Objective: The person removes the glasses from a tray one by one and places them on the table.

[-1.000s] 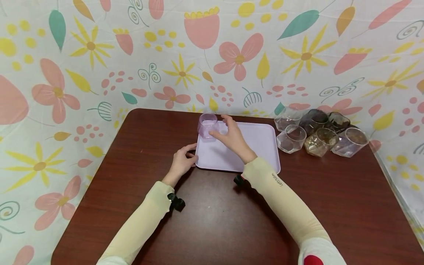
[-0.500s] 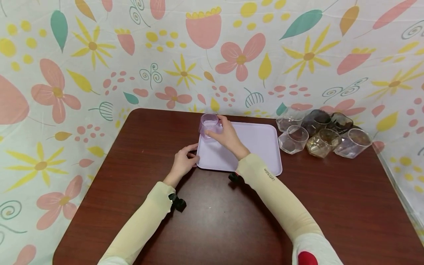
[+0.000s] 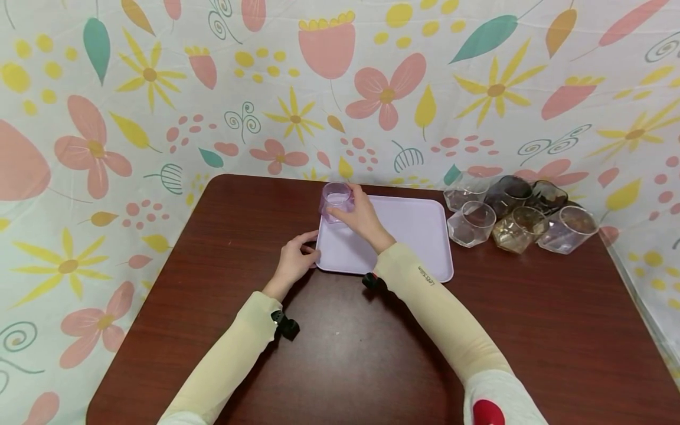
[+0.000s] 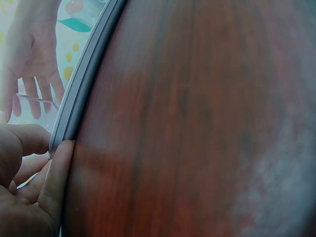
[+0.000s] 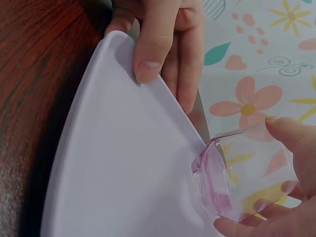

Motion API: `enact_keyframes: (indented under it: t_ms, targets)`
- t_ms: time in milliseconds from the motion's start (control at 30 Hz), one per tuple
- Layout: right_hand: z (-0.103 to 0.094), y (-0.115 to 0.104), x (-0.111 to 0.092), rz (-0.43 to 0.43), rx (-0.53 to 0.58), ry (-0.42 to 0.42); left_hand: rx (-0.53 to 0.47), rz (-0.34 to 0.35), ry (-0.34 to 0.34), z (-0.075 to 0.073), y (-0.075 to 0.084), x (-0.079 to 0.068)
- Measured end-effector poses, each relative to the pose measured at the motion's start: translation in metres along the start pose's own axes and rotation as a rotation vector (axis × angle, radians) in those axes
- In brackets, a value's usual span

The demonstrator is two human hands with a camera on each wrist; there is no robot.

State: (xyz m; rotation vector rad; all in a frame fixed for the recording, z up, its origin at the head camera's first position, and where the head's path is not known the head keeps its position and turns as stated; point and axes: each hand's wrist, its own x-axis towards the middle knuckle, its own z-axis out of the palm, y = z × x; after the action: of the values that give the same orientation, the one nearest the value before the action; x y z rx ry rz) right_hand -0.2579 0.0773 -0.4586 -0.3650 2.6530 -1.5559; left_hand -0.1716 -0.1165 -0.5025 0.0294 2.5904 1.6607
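A pale lilac tray (image 3: 414, 230) lies on the brown table, and a see-through purple glass (image 3: 334, 195) stands at its back left corner. My right hand (image 3: 362, 217) holds the glass, thumb on the near side and fingers round the far side. In the right wrist view the base of the glass (image 5: 212, 190) overlaps the tray's edge. At the front left corner my left hand (image 3: 293, 258) pinches the tray's rim. Its thumb (image 5: 150, 59) is on the upper face, while the other fingers reach past the edge, as the right wrist view shows.
Several faceted glasses stand close together at the back right, among them a clear glass (image 3: 470, 224), an amber glass (image 3: 517, 230) and a dark grey glass (image 3: 507, 198). A flower-patterned cloth (image 3: 212, 88) hangs right behind the table (image 3: 329, 354).
My right hand has moved left and its fingers have come round the purple glass, which it touched less fully before. The left hand stays at the tray's rim.
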Motion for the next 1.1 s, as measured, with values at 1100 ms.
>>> enact_keyframes:
  t_ms: [1100]
  targets:
    - [-0.045, 0.017, -0.066, 0.018, 0.005, 0.025, -0.007, -0.023, -0.019, -0.001, 0.003, -0.001]
